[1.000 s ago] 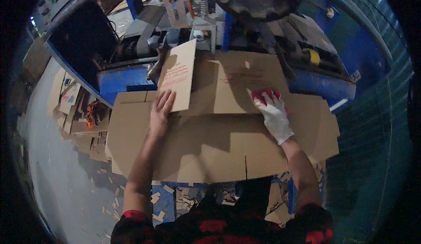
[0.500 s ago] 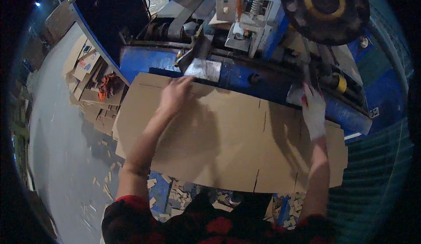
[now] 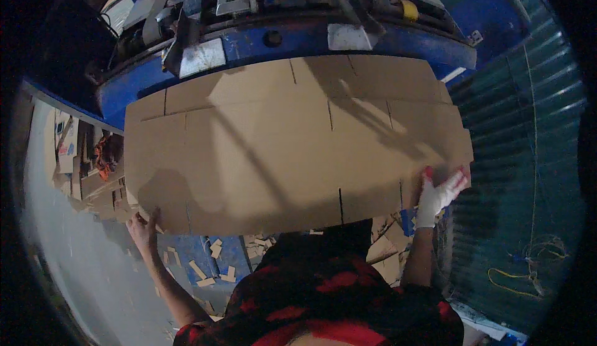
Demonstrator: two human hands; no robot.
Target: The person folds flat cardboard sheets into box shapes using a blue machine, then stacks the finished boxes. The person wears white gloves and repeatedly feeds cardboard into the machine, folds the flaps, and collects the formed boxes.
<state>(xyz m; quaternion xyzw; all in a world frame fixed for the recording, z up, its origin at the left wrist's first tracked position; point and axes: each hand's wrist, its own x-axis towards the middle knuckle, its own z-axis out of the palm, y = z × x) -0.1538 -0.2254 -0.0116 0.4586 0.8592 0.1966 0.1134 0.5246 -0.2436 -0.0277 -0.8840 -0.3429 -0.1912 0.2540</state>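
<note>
Seen from above, looking down over a red-and-black patterned top [image 3: 323,302]. Held out flat between both hands, just in front of the chest: a large flat brown corrugated cardboard sheet, an unfolded box blank with slits cut in from its long edges and faint crease lines across it [image 3: 292,141].

Left hand [image 3: 144,229], bare, at the sheet's near left corner, fingers curled up under the edge, seemingly gripping it; thumb hidden behind the board, so hard to say how tightly. Right hand [image 3: 438,193], in a white glove with red fingertips, at the near right corner, fingers spread and pressed against the board's edge, more steadying than pinching.

Far edge of the sheet lying close to, perhaps resting on, a long blue metal machine bed [image 3: 398,38] with two pale square metal plates [image 3: 202,57] along its front lip. Judged from this: sheet picked up and squared to the machine, not yet fed into it; no fold made, flaps all flat. Feeding or folding apparently yet to come.

Sheet clean, evenly tan, unprinted on the visible face, crossed by long arm shadows. Small cardboard offcuts [image 3: 214,265] scattered on the blue surface below. Teal corrugated metal wall [image 3: 522,159] to the right, grey concrete floor [image 3: 68,246] to the left.
</note>
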